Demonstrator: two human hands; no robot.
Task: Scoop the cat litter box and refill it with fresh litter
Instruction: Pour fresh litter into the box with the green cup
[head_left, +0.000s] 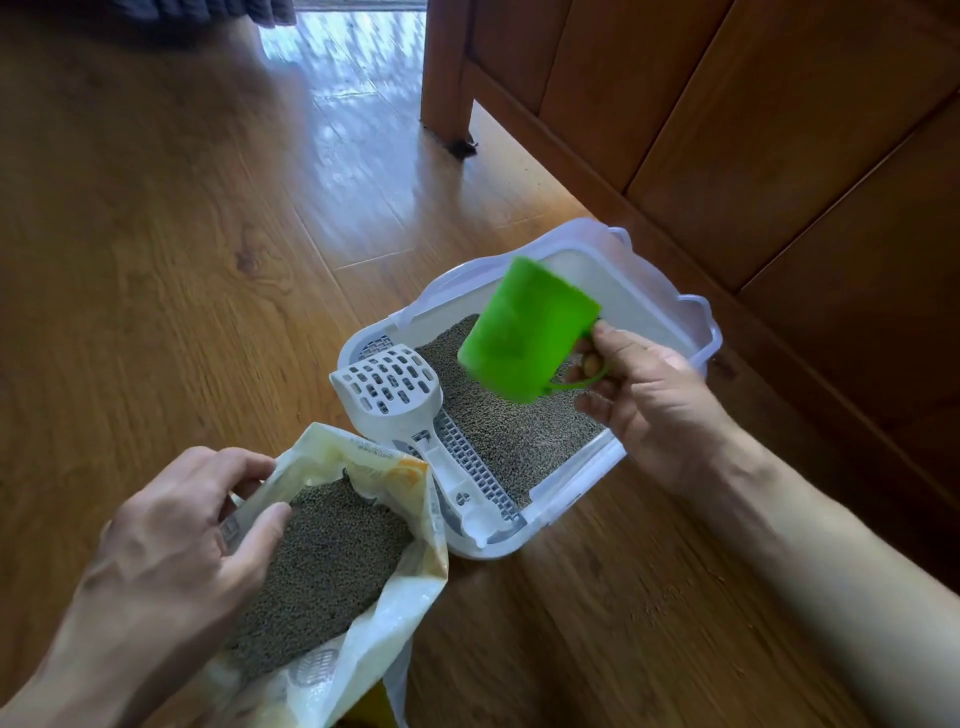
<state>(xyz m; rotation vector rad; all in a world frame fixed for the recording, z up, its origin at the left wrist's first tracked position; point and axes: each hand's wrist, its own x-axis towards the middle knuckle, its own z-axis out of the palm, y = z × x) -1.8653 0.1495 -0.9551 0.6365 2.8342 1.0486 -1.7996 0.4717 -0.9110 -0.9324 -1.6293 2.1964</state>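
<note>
Currently the right hand (649, 395) grips a green plastic cup (524, 332) by its handle: fingers curled through the loop, thumb on top. Cup is tipped over, mouth facing down and left, held above the litter box (670, 306); the cup is motion-blurred and I can't tell whether anything is coming out of it.

Litter box is a white, translucent-rimmed tray on the wood floor (156, 260), just beside a wooden furniture panel (779, 130) on the right. Grey-brown litter granules (519, 431) cover the near part of the tray floor; the far end shows bare white plastic. A white slotted litter scoop (395, 389) lies along the tray's left edge, head toward the far side, handle toward the near corner, resting on a grated strip (472, 467) that runs along that edge.

Left hand (176, 535) pinches the rim of the open litter bag (363, 639), thumb inside the mouth and fingers curled over the outside, holding it open. Bag is pale yellow-white with orange print, sits just left of the tray's near corner, touching or nearly touching it. Fresh litter (322, 561) of the same grey-brown granules fills it well up.

A furniture leg (447, 67) stands on the floor beyond the tray.
</note>
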